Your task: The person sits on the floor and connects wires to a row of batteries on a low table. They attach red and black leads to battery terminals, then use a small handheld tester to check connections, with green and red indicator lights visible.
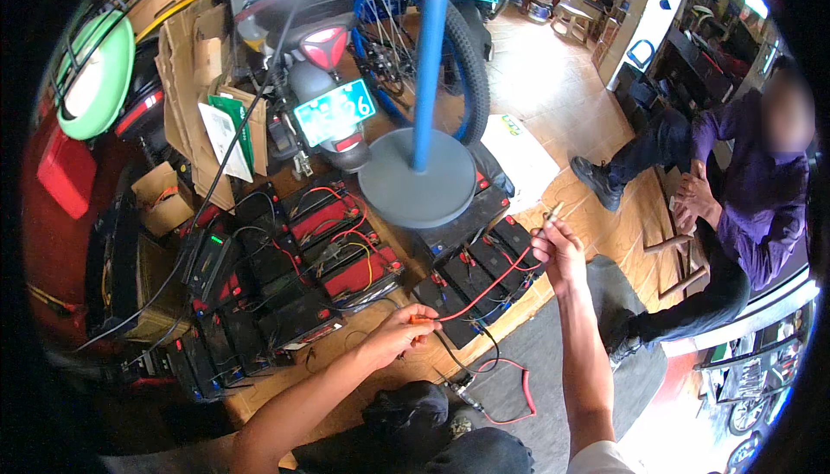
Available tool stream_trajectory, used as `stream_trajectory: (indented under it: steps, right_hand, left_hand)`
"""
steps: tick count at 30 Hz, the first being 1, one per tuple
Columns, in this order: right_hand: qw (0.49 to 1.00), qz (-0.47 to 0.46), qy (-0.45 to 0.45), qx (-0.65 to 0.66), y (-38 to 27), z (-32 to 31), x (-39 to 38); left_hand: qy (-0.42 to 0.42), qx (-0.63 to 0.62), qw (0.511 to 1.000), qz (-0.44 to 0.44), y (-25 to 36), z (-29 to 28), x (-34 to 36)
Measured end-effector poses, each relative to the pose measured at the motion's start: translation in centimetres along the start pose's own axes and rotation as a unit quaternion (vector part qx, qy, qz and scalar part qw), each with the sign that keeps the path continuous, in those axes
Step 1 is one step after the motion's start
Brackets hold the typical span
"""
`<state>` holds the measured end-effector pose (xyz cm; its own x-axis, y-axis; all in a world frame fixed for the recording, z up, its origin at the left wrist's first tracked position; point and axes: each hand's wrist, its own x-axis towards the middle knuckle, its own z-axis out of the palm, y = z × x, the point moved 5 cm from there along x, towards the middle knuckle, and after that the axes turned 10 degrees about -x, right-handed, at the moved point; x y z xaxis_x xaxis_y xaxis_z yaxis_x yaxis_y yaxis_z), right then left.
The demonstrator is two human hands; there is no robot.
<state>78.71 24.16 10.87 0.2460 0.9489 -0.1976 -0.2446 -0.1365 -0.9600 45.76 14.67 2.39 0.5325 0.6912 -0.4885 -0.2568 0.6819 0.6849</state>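
A red wire (484,292) stretches between my two hands over a group of black batteries. My left hand (399,336) is closed on the orange handle (422,320) at its near end. Raised higher to the right, my right hand (560,254) pinches a small brass-coloured piece (554,212) whose exact kind I cannot make out. Beneath the wire sit black batteries (471,279) with coloured leads on their terminals. On the grey mat below lie a coiled red cord (526,388) and a dark metal tool (467,394), partly blurred.
More wired batteries (354,271) stand to the left, near a black box with green lights (207,258). A blue pole on a round grey base (419,184) rises behind. Parked scooters (320,68) and cardboard (186,94) are beyond. A seated person (735,180) is at right.
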Motion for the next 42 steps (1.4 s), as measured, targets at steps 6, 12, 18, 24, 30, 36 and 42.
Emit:
stream_trajectory:
  steps: [6,12,18,24,30,36,42]
  right_hand:
    - [0.986,0.033,0.061,-0.151,3.5,-1.3,6.6]
    - [0.98,0.1,0.079,-0.155,6.9,-2.9,11.4]
    - [0.851,0.041,0.028,-0.523,8.7,-4.2,14.5]
    - [0.75,-0.019,0.051,-0.659,9.9,-4.3,16.8]
    - [0.673,-0.026,0.061,-0.737,9.7,-2.6,17.0]
    - [0.601,-0.011,0.011,-0.799,8.0,-0.2,16.4]
    - [0.644,-0.083,0.06,-0.758,9.0,-0.2,15.5]
  left_hand:
    - [0.049,0.253,0.941,0.217,0.6,2.4,2.9]
    - [0.08,0.282,0.926,0.238,1.3,5.2,4.2]
    - [0.097,0.307,0.924,0.207,0.7,8.2,4.8]
    - [0.093,0.324,0.892,0.3,1.0,9.7,5.0]
    - [0.071,0.265,0.932,0.235,0.2,9.0,5.8]
    - [0.055,0.245,0.938,0.238,0.2,8.4,6.0]
    - [0.069,0.207,0.954,0.206,-0.5,6.3,6.2]
